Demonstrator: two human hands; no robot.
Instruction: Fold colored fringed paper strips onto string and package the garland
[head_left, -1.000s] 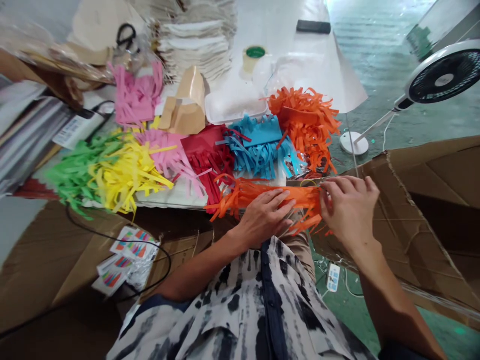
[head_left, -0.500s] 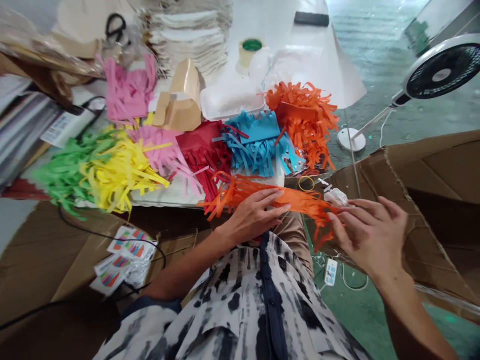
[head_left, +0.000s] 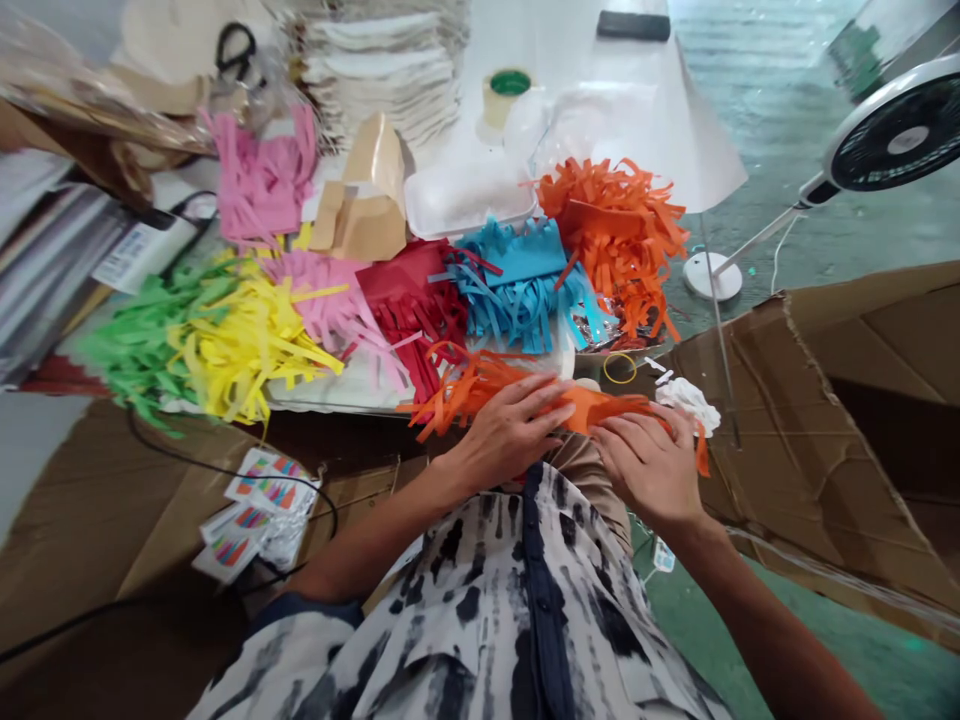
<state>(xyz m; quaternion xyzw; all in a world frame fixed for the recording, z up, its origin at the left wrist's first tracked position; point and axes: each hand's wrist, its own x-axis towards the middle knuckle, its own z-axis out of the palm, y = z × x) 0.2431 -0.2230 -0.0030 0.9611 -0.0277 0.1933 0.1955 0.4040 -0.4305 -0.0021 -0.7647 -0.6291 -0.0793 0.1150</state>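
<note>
A fringed strip of orange paper point(head_left: 589, 408) lies across my lap at the table's front edge. My left hand point(head_left: 510, 430) is closed on its middle, with loose fringe spreading out to the left. Closed round the strip's right part is my right hand point(head_left: 649, 460), its fingers bent over the paper and a little fringe showing beyond them. Just behind the strip, on the table, lie fringed bundles: red point(head_left: 409, 290), blue point(head_left: 521, 260) and a larger orange one point(head_left: 615, 235). A crumpled white piece point(head_left: 688, 400) is beside my right hand.
Pink point(head_left: 266, 180), yellow point(head_left: 247, 345) and green point(head_left: 150, 325) fringes lie on the left. Behind are a brown paper piece point(head_left: 371, 190), a white tray point(head_left: 469, 200) and a tape roll point(head_left: 506, 95). A fan point(head_left: 900, 135) and cardboard point(head_left: 847, 400) stand right.
My right hand has moved left along the orange strip, from its loose fringe end to nearer my left hand. My left hand has hardly moved.
</note>
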